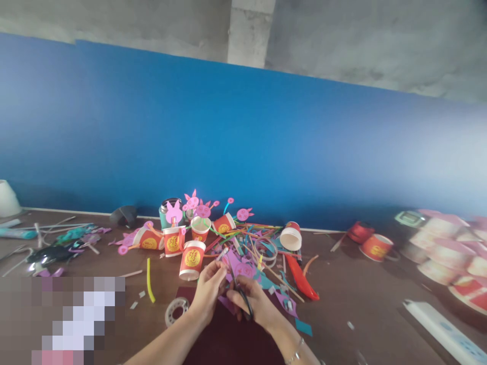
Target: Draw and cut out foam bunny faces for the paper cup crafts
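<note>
My left hand [211,286] is closed in a pinch on a piece of pink paper [227,264], partly hidden by the fingers. Close beside it on the right, my right hand [253,300] grips black-handled scissors [246,303], their blades pointing up toward the paper. Just past my fingers lie more purple-pink paper pieces [245,269] with marks drawn on them. A red and white paper cup [192,259] stands upside down beyond my left hand. A roll of tape [177,310] lies left of my left wrist.
Several red paper cups with pink paper faces, one upright [172,243], stand at the back. Loose strips and sticks [262,238] cover the middle. A red pouch-like thing [302,281], stacked cups [443,248] and a power strip [451,329] lie to the right.
</note>
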Tool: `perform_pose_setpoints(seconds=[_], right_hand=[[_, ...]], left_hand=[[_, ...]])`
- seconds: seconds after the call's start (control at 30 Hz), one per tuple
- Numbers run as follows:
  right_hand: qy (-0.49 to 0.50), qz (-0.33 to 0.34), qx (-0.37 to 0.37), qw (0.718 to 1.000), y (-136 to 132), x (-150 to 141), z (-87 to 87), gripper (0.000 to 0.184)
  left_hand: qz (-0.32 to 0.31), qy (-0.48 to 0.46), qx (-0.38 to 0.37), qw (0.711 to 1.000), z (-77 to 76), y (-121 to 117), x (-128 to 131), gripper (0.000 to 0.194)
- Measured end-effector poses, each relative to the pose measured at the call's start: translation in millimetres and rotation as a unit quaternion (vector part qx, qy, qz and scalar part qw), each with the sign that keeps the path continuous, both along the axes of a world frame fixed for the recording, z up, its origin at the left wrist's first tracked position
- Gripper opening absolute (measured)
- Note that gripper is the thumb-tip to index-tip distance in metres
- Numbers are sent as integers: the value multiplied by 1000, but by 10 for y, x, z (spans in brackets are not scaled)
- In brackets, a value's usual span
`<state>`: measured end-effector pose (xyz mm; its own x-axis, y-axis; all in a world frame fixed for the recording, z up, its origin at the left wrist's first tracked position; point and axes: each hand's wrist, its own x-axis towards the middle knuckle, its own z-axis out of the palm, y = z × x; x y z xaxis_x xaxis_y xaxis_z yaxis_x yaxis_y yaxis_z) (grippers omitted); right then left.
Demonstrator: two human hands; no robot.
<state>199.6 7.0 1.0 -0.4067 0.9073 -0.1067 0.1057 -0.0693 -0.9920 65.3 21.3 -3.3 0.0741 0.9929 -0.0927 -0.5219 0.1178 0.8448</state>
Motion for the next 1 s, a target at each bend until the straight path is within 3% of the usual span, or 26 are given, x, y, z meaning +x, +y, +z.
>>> perform_pose_setpoints(seconds=[0.47,1.0], right_hand=[[-6,0,-3,1000,-3,-18,-16,46],[-6,-11,-5,1000,-14,-53,-10,47]], left_hand=[[-10,-2,-1,1000,37,-19,4,41],[-13,10,-7,1000,-28,-10,14,41]])
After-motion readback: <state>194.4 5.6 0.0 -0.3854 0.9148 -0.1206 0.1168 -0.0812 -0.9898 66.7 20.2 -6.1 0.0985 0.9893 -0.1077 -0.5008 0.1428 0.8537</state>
